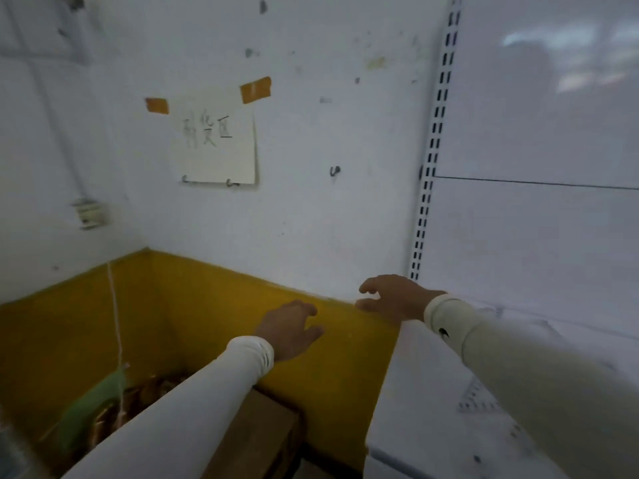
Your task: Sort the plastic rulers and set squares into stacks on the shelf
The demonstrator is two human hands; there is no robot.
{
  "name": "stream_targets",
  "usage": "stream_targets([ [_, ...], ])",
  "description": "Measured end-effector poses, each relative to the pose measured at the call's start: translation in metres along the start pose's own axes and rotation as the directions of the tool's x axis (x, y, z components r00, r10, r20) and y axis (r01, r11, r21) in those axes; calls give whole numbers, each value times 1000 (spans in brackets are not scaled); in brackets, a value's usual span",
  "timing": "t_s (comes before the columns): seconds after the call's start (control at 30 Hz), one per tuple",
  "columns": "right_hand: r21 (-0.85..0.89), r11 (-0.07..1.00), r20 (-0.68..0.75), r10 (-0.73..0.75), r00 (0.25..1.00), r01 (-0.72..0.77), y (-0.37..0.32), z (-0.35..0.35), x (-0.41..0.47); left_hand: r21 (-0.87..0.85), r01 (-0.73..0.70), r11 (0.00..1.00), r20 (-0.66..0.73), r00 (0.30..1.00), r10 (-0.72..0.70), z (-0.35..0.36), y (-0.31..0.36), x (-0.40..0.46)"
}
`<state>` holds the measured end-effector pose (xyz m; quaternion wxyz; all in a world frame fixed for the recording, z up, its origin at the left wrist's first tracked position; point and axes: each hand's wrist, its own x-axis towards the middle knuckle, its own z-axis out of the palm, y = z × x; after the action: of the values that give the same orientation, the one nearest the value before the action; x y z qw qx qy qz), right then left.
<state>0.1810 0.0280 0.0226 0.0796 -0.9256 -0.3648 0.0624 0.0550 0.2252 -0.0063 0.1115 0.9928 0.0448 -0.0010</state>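
Two white-sleeved forearms fill the lower frame, reaching forward and up from the bottom edge. At centre, the left hand (288, 328) hangs in the air before a yellow wall band (193, 299), fingers loosely curled, holding nothing. Right of centre, the right hand (390, 297) hovers over the far left corner of a white shelf (408, 402), fingers half open and spread, also empty. At lower right, a clear set square (479, 399) lies flat on the shelf, partly hidden by the right sleeve; the picture is blurred, so other rulers cannot be made out. Both hands seem between grasps, probably poised before reaching for a piece. A taped paper note (216, 143) hangs on the wall, upper left of centre.
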Motion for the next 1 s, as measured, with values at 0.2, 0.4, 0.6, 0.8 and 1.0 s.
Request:
stream_targets([
  [0.2,85,895,-109,445,889,-438,83,-17,-89,-37,-390,920,31,920,391,3,76,88],
  [0.4,151,655,-147,755,639,-740,127,-9,-214,-76,-633,771,41,770,636,30,162,118],
  [0.6,168,547,-141,837,529,-820,144,0,-279,-12,-719,695,103,691,716,47,223,121],
  [0.8,185,563,-151,826,543,-805,162,1,-299,32,-691,722,192,713,674,61,253,128],
  [1.0,198,600,-156,800,580,-775,182,1,-297,-66,-633,771,164,755,635,64,260,133],
])
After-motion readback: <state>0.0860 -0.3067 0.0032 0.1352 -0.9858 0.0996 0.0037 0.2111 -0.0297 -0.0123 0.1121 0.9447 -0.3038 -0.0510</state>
